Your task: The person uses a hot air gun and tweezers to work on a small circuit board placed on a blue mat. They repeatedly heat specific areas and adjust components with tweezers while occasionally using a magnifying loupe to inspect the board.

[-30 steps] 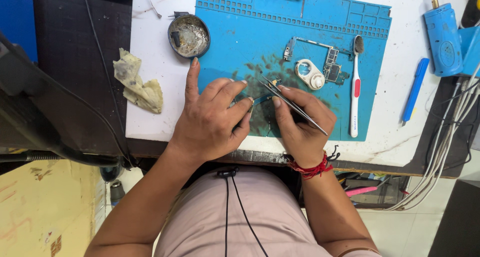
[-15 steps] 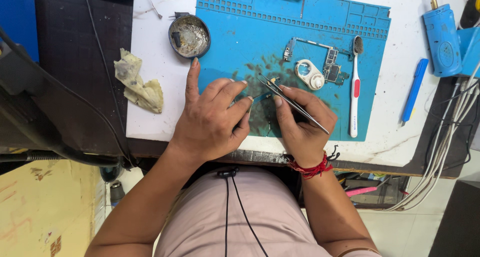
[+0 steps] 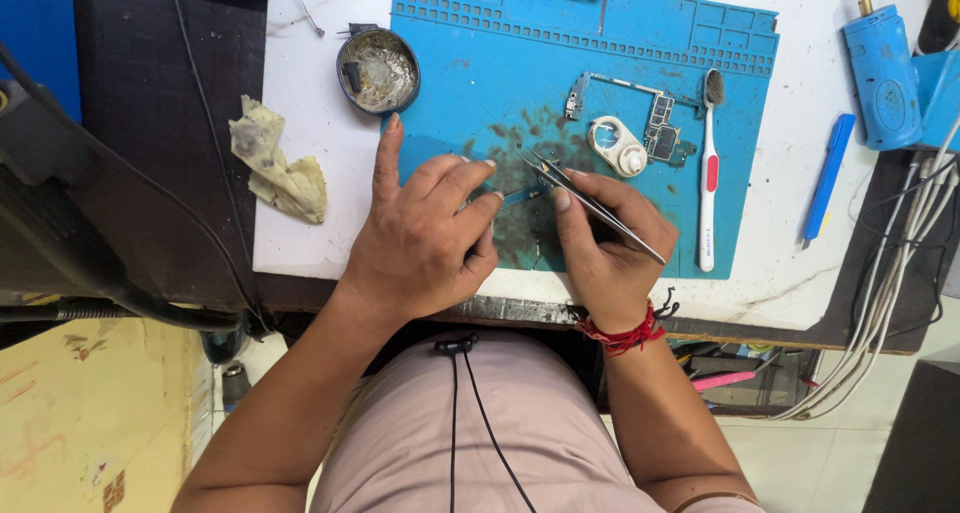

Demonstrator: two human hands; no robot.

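Little changed since earlier frame: both hands hold same pose. Right hand [image 3: 610, 243] fingers closed round tweezers [image 3: 590, 205], tips down on small part [image 3: 517, 193] on blue mat [image 3: 600, 73]. Left hand [image 3: 425, 238] fingers curled, pinning part. Best kept steady, light pressure, tips low.

The person is wearing a pale pink top [image 3: 500, 433], a thin black cord [image 3: 455, 413] hanging down it (forked), and a red thread wristband [image 3: 625, 335].
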